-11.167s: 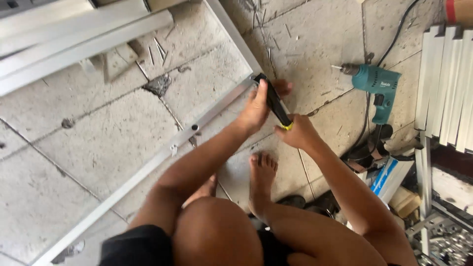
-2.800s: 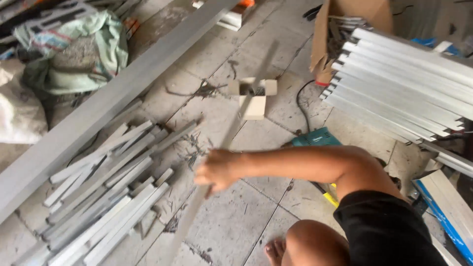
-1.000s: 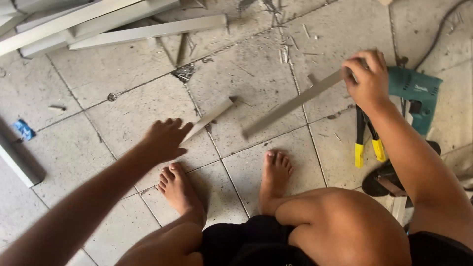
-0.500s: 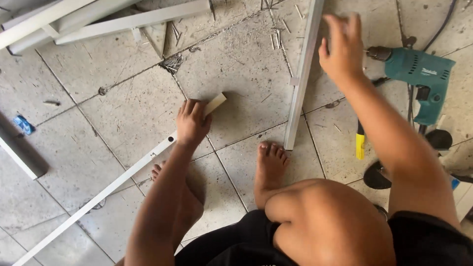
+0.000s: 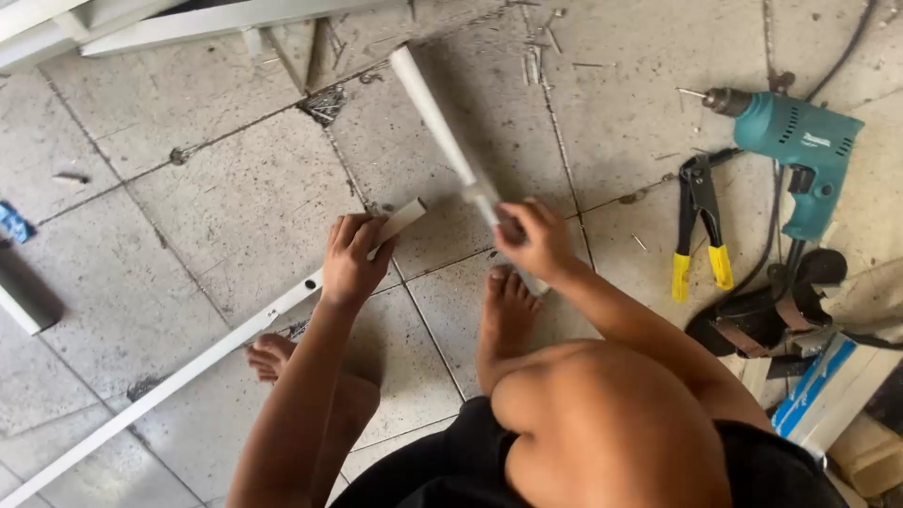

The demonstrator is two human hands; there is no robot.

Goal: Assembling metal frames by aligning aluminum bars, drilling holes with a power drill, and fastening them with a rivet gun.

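Head view shows your left hand (image 5: 350, 259) clamped on the long white bar's (image 5: 202, 353) end on the floor (image 5: 235, 198), your right hand (image 5: 533, 240) gripping a shorter bar (image 5: 437, 118) (blurred near your fingers). A teal drill (image 5: 800, 150) and yellow-handled pliers (image 5: 698, 221) lie right; your knee hides the floor below.

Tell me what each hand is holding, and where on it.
The left hand grips the long white metal bar near its upper end. The right hand grips the shorter white bar at its lower end.
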